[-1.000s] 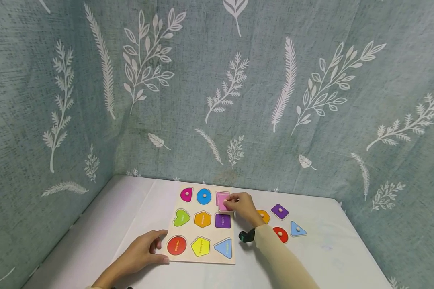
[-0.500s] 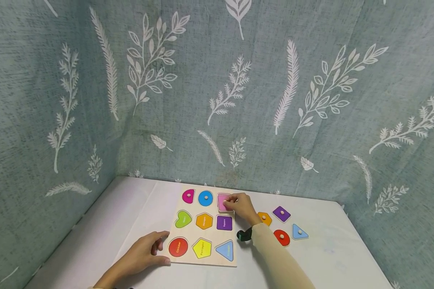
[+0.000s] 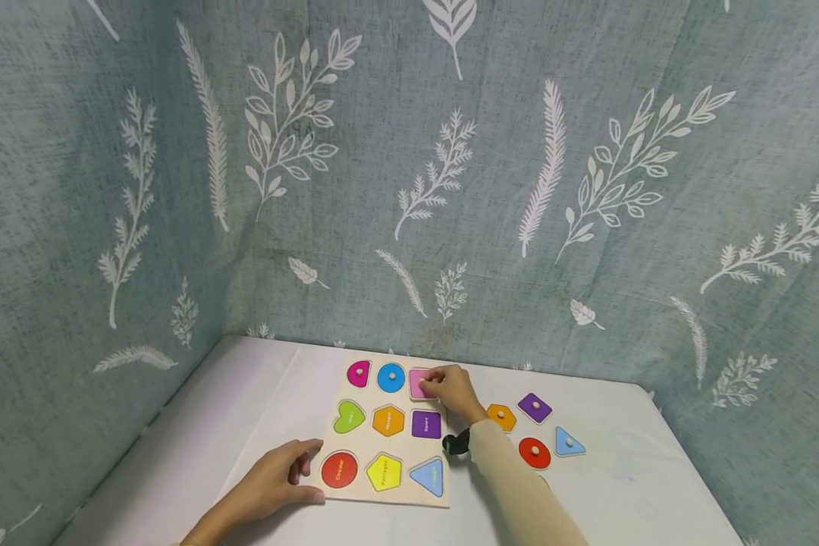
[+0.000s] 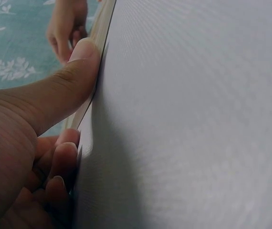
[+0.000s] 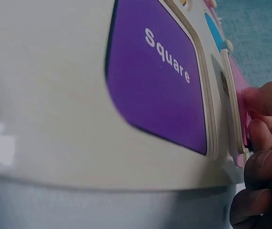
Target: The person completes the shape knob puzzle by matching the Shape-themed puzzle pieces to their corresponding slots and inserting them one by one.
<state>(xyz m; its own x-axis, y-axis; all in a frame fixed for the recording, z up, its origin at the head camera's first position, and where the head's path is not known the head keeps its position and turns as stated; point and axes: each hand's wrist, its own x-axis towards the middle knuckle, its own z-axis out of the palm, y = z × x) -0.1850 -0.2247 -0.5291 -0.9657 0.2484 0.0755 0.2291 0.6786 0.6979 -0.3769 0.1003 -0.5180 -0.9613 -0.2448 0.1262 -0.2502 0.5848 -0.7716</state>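
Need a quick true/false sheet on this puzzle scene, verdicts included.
1. The right hand pinches the pink piece. True.
2. The left hand touches the loose red piece. False: the left hand touches the edge of the board.
3. The knobbed blue circle sits on the board. True.
4. The loose purple piece lies in the "Square" slot. False: the purple piece lies on the table, right of the board.
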